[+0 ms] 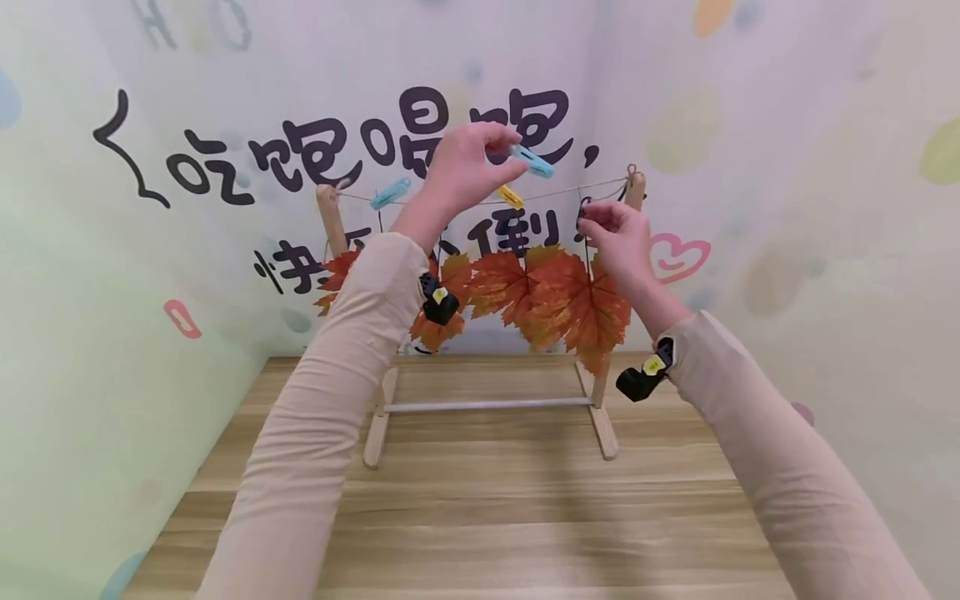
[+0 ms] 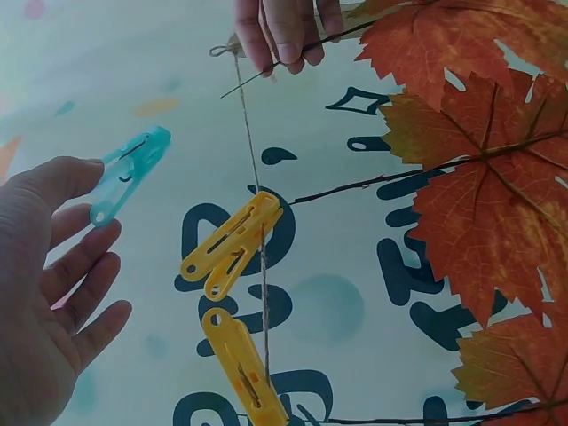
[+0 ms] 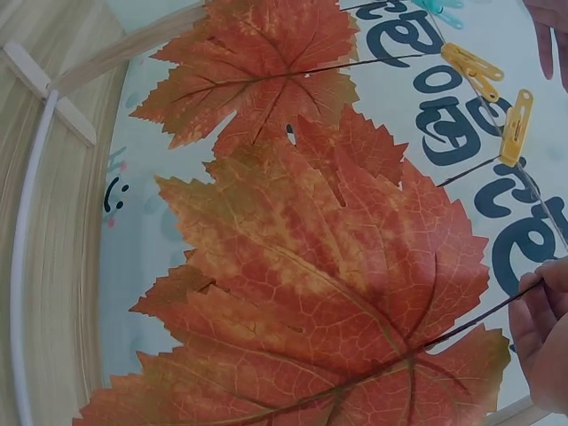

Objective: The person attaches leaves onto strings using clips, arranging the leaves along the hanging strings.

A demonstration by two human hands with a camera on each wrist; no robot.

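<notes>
Left hand (image 1: 465, 162) pinches a blue clothespin (image 1: 532, 161) above the twine line (image 1: 558, 192); its long axis slopes down to the right, toward the right hand (image 1: 615, 233), which pinches the stem of the maple leaf (image 1: 577, 308) just below the line. The stem (image 3: 479, 319) runs up toward the twine; the leaf blade hangs downward.

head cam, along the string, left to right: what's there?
Left wooden post → blue clothespin on the string → left hand pinching a blue clothespin → yellow clothespin → right hand holding a leaf stem → right wooden post.
</notes>
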